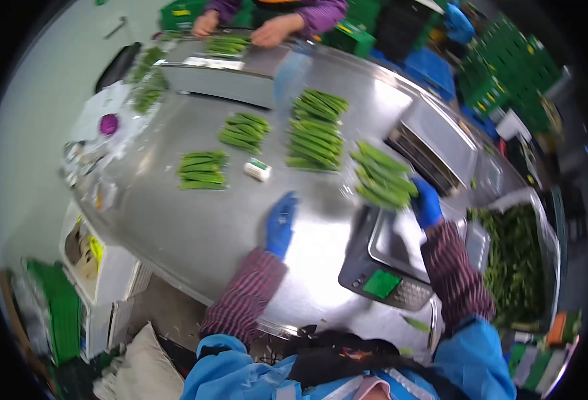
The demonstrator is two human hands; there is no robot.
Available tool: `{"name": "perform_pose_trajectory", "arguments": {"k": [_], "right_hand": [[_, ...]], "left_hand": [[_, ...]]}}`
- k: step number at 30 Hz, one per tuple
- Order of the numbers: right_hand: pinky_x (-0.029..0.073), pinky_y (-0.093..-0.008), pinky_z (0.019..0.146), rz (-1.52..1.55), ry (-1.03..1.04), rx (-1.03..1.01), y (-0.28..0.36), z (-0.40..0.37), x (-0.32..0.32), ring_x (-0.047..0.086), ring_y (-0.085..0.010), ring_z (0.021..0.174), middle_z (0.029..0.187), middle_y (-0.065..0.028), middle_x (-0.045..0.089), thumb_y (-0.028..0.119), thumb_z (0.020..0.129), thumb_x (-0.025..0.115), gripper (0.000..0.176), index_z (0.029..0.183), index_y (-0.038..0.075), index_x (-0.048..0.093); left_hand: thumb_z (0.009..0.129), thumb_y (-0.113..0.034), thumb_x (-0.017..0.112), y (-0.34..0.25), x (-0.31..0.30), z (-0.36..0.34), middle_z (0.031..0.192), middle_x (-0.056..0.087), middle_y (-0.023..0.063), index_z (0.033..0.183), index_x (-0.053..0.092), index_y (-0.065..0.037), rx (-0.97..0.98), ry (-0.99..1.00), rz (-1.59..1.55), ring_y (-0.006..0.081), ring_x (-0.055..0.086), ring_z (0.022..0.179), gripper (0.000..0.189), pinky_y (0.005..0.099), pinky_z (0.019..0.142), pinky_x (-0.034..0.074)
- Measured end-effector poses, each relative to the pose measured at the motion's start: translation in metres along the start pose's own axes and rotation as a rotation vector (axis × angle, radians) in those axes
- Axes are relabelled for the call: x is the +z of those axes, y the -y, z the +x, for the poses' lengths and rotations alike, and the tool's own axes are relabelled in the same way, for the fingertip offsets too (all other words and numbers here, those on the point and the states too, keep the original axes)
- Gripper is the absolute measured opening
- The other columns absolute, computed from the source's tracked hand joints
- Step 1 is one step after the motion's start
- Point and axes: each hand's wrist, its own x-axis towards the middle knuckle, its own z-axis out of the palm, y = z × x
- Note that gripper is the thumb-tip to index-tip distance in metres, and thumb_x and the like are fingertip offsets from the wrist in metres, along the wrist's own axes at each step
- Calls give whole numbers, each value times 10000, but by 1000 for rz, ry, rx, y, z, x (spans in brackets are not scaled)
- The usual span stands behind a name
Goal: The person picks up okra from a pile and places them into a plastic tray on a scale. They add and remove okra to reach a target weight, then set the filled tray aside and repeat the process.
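Steel rim under left sleeve | left grip open | right grip clasping pod pack

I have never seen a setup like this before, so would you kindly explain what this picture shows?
There is no robot here: the one picture comes from a camera on a person's head, looking forward and down. The person's two hands wear blue gloves. The right hand holds a pack of green pods at its edge, near a scale. The left hand is open over the metal table, seemingly holding nothing. More packs of pods lie there, beside a small white object. On the right, a lined crate holds loose green pods. Across the table are a co-worker's hands.
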Motion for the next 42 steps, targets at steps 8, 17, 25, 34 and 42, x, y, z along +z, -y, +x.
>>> {"name": "perform_pose_trajectory", "arguments": {"k": [8, 17, 25, 34, 42], "right_hand": [[353, -275, 398, 244, -106, 317, 32, 191, 71, 458, -140, 411, 547, -36, 522, 283, 887, 561, 212, 850, 93, 648], [526, -440, 702, -1610, -198, -43, -53, 372, 102, 659, -351, 826, 907, -181, 676, 285, 757, 641, 229, 860, 91, 705], [530, -433, 705, -898, 32, 105, -85, 391, 106, 655, -332, 827, 975, -197, 635, 302, 791, 686, 486, 1201, 89, 536], [508, -295, 554, -572, 475, -48, 27, 233, 146, 633, -151, 627, 830, -104, 676, 141, 839, 595, 473, 1297, 83, 493], [511, -371, 753, -1160, 1003, -500, 135, 47, 108, 644, -277, 859, 967, -112, 654, 229, 816, 624, 535, 1325, 144, 482]], "left_hand": [[871, -46, 536, 37, -64, -21, 1032, 624, 157, 1123, 597, -6, 181, -94, 582, 282, 596, 949, 262, 362, 856, 470], [778, -4, 589, 18, -56, -6, 972, 633, 147, 1046, 625, -28, 96, -23, 745, 316, 576, 865, 272, 413, 791, 442], [770, -9, 594, 20, -52, -10, 1004, 633, 131, 1087, 616, -45, 86, -14, 832, 313, 573, 873, 320, 416, 804, 430], [814, -45, 599, 26, -58, -12, 975, 655, 128, 1091, 620, -33, 198, -26, 750, 284, 600, 889, 279, 390, 817, 464], [822, 47, 586, -131, -33, 5, 973, 634, 89, 977, 614, -8, 370, -355, 200, 177, 597, 926, 167, 285, 830, 462]]}}
